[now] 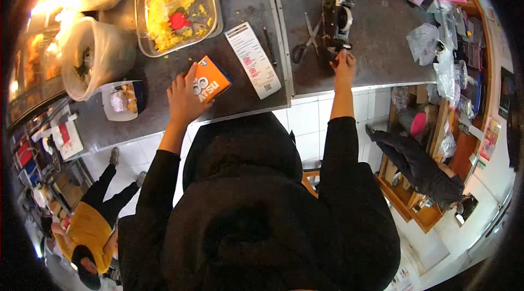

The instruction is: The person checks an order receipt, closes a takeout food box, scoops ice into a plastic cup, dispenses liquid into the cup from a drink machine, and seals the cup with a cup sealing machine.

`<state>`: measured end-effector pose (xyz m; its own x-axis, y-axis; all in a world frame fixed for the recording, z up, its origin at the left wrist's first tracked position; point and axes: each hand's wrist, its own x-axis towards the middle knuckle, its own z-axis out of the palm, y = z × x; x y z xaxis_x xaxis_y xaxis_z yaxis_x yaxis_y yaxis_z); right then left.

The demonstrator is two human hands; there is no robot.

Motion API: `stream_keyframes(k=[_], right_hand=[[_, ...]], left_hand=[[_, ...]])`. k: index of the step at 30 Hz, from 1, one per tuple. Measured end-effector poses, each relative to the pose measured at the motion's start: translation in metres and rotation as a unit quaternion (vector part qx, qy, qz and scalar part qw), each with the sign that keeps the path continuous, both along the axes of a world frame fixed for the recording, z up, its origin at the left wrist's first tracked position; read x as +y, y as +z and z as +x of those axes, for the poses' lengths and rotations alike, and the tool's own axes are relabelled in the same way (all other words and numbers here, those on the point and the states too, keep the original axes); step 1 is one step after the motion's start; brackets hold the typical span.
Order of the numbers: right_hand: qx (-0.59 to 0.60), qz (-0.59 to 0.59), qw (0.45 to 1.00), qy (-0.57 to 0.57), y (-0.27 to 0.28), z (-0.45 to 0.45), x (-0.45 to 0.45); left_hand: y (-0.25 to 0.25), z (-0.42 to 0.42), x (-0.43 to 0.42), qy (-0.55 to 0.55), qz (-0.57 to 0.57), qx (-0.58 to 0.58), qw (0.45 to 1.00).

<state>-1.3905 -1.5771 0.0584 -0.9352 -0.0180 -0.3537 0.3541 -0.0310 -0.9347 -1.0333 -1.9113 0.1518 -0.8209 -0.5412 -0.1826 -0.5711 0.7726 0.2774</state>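
My left hand (187, 97) is closed on an orange and dark blue cardboard box (215, 84) with white lettering, which lies near the table's front edge. My right hand (344, 67) reaches to the near end of a black tape dispenser (331, 18). Its fingertips are pinched together at the dispenser's cutting end, on the end of the tape; the tape between them is hardly visible. A roll of tape (345, 18) sits in the dispenser. Scissors (309, 40) lie partly spread just left of it. Between my hands are a printed paper slip (252, 60) and a dark pen (269, 45).
A clear tray (140, 31) of yellow pieces stands at the back left, near a translucent bucket (68, 61) and a small white container (112, 106). Plastic bags (423, 42) lie right. Two people are nearby: one in a yellow top (90, 225), one in dark clothes (417, 162).
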Motion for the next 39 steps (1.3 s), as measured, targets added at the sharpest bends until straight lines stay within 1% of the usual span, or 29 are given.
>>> stream_keyframes(k=[3, 6, 7, 9, 10, 11, 12, 13, 14, 16, 17, 18, 19, 20, 21, 22, 23, 24, 26, 27, 30, 31, 33, 34, 35, 36, 37, 38, 39], right_hand=[[-0.005, 0.06, 0.998, -0.011, 0.0, 0.006, 0.003], [-0.04, 0.176, 0.982, 0.053, 0.023, 0.057, -0.009], [0.026, 0.187, 0.976, 0.109, 0.014, 0.091, -0.034], [-0.018, 0.113, 0.959, 0.257, 0.073, 0.177, -0.123], [0.03, 0.137, 0.909, 0.391, 0.051, 0.209, -0.147], [0.058, 0.143, 0.885, 0.439, 0.087, 0.231, -0.18], [0.059, 0.18, 0.891, 0.412, 0.08, 0.25, -0.199], [0.124, 0.284, 0.86, 0.406, 0.076, 0.259, -0.208], [0.084, 0.293, 0.851, 0.427, 0.073, 0.258, -0.208], [0.002, 0.311, 0.828, 0.467, 0.074, 0.25, -0.202], [-0.014, 0.298, 0.817, 0.494, 0.075, 0.247, -0.199], [0.073, 0.32, 0.814, 0.479, 0.073, 0.246, -0.194], [0.161, 0.339, 0.806, 0.459, 0.069, 0.246, -0.188], [0.25, 0.354, 0.79, 0.434, 0.065, 0.244, -0.183], [0.232, 0.317, 0.804, 0.447, 0.087, 0.233, -0.183], [0.261, 0.32, 0.795, 0.444, 0.114, 0.221, -0.187], [0.362, 0.29, 0.773, 0.432, 0.117, 0.211, -0.186], [0.459, 0.257, 0.742, 0.417, 0.12, 0.203, -0.187], [0.505, 0.252, 0.66, 0.496, 0.148, 0.199, -0.2], [0.528, 0.25, 0.615, 0.53, 0.159, 0.195, -0.207], [0.424, 0.236, 0.63, 0.607, 0.159, 0.16, -0.209], [0.447, 0.275, 0.633, 0.569, 0.151, 0.142, -0.215], [0.491, 0.268, 0.641, 0.525, 0.157, 0.078, -0.216], [0.512, 0.265, 0.644, 0.502, 0.164, 0.047, -0.218], [0.502, 0.277, 0.666, 0.478, 0.161, 0.017, -0.219], [0.487, 0.303, 0.662, 0.483, 0.163, -0.01, -0.227], [0.485, 0.32, 0.662, 0.474, 0.151, -0.036, -0.235], [0.49, 0.329, 0.644, 0.487, 0.141, -0.064, -0.25], [0.495, 0.337, 0.625, 0.501, 0.13, -0.089, -0.268]], left_hand=[[-0.004, 0.001, 0.003, 0.016, -0.012, 0.007, 1.0], [-0.002, -0.004, 0.005, 0.042, -0.019, 0.013, 0.999], [-0.001, -0.006, 0.007, 0.057, -0.015, 0.006, 0.998], [-0.001, -0.005, 0.013, 0.086, -0.004, 0.0, 0.996], [-0.002, -0.005, 0.015, 0.097, 0.001, 0.001, 0.995], [-0.003, -0.008, 0.016, 0.11, 0.003, 0.007, 0.994], [-0.002, -0.009, 0.016, 0.123, 0.011, 0.013, 0.992], [-0.001, -0.008, 0.017, 0.136, 0.018, 0.018, 0.99], [0.001, -0.006, 0.016, 0.148, 0.024, 0.023, 0.988], [0.006, -0.001, 0.013, 0.136, 0.051, -0.005, 0.989], [0.007, 0.003, 0.013, 0.131, 0.073, -0.004, 0.989], [0.007, 0.006, 0.012, 0.125, 0.096, -0.004, 0.987], [0.009, 0.009, 0.004, 0.115, 0.166, -0.008, 0.979], [0.008, 0.011, -0.003, 0.085, 0.196, 0.012, 0.977], [0.007, 0.013, -0.01, 0.056, 0.224, 0.033, 0.972], [0.006, 0.012, -0.015, 0.028, 0.251, 0.057, 0.966], [0.028, 0.006, -0.019, 0.009, 0.232, 0.027, 0.972], [0.041, -0.002, -0.022, -0.043, 0.187, 0.011, 0.981], [0.058, -0.022, -0.03, -0.147, 0.089, -0.02, 0.985], [0.06, -0.032, -0.031, -0.209, 0.073, -0.063, 0.973], [0.076, -0.042, -0.024, -0.183, 0.077, 0.159, 0.967], [0.081, -0.04, -0.029, -0.122, 0.086, 0.193, 0.97], [0.086, -0.015, -0.043, 0.002, 0.108, 0.255, 0.961], [0.068, 0.011, -0.049, 0.093, 0.076, 0.291, 0.949], [0.038, 0.044, -0.058, 0.172, -0.021, 0.251, 0.952], [0.017, 0.073, -0.065, 0.24, -0.056, 0.22, 0.944], [-0.007, 0.101, -0.067, 0.282, -0.097, 0.153, 0.942], [-0.022, 0.121, -0.069, 0.27, -0.114, 0.143, 0.945], [-0.023, 0.126, -0.071, 0.246, -0.099, 0.129, 0.955]])
